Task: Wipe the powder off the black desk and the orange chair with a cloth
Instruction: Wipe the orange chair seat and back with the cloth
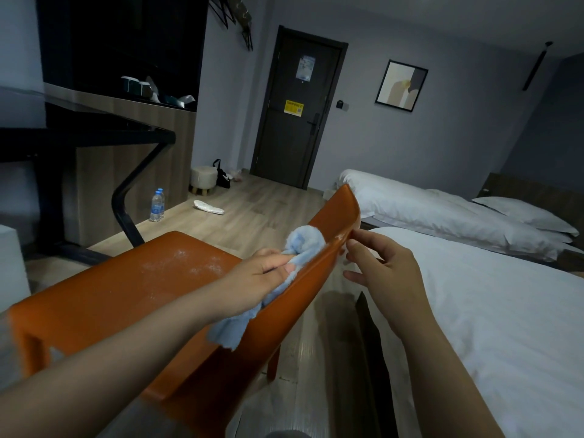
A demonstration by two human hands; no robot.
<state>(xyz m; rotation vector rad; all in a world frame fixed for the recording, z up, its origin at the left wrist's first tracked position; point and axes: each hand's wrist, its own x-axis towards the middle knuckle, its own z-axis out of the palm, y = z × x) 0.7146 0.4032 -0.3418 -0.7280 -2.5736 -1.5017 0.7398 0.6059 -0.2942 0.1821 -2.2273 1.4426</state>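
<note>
Orange chair (63, 324) is where we are now. We judge the chair half of the job is in hand, w/ the black desk (94, 131) standing well beyond the chair's seat (132, 279), its top too dark to check for powder. Our left hand (262, 273) grips a pale blue cloth (305, 243) & presses it on the seat-side face of the backrest (335, 213), just under the rim (355, 210). Our right hand (385, 273) is on the other side of the backrest. Its thumb & forefinger look to pinch the rim, prob. to steady it, w/ the other fingers loosely spread.

White powder (180, 262) lies scattered on the seat, & a thin streak shows on the rim just past the cloth. Next, we reckon: run the cloth along the rim over that streak, then drop to the seat & sweep w/ firm, flat pressure, backrest braced.

The cloth's long axis follows the rim: bunched end points away from us toward the backrest's far corner, loose tail hangs toward us. The rim itself runs near-to-far, & the seat faces the desk.
</note>
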